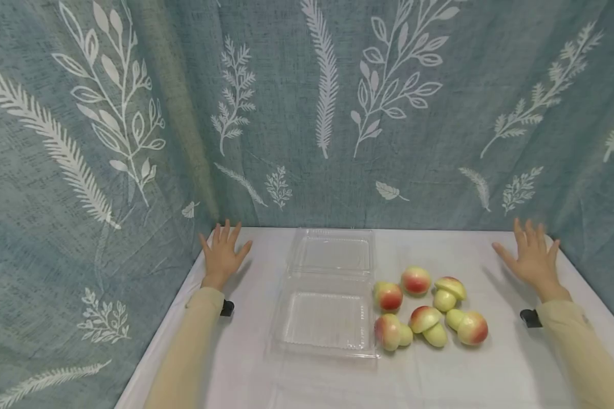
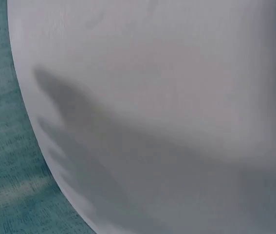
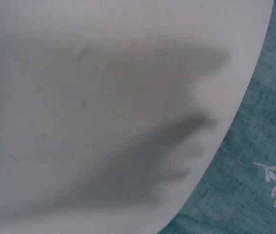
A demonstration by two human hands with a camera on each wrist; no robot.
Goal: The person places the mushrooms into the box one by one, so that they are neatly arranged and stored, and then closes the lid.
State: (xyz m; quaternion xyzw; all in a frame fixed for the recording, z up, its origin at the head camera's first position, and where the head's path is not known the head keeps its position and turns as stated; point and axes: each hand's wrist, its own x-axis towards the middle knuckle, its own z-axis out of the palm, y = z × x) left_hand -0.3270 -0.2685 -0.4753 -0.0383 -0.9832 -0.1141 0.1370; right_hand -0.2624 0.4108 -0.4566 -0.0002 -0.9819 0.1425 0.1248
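In the head view my left hand (image 1: 222,258) is held with fingers spread near the table's far left corner, holding nothing. My right hand (image 1: 533,262) mirrors it at the far right, fingers apart and slightly blurred. Between them lies a clear plastic clamshell box (image 1: 323,351), its lid (image 1: 332,272) folded back towards the curtain. Several yellow-and-red mushroom-shaped pieces cluster at the box's right side, such as a mushroom (image 1: 449,293) with a domed cap and another mushroom (image 1: 428,326) lying tilted. The leftmost mushroom (image 1: 389,332) overlaps the box's edge in this view. Both wrist views show hand shadows on white cloth.
A white cloth (image 1: 240,363) covers the table. Blue-green curtains (image 1: 286,113) with white leaf prints stand along the back and both sides, close to my fingertips. A black wrist device (image 1: 227,308) shows by my left sleeve, another black device (image 1: 530,318) by my right.
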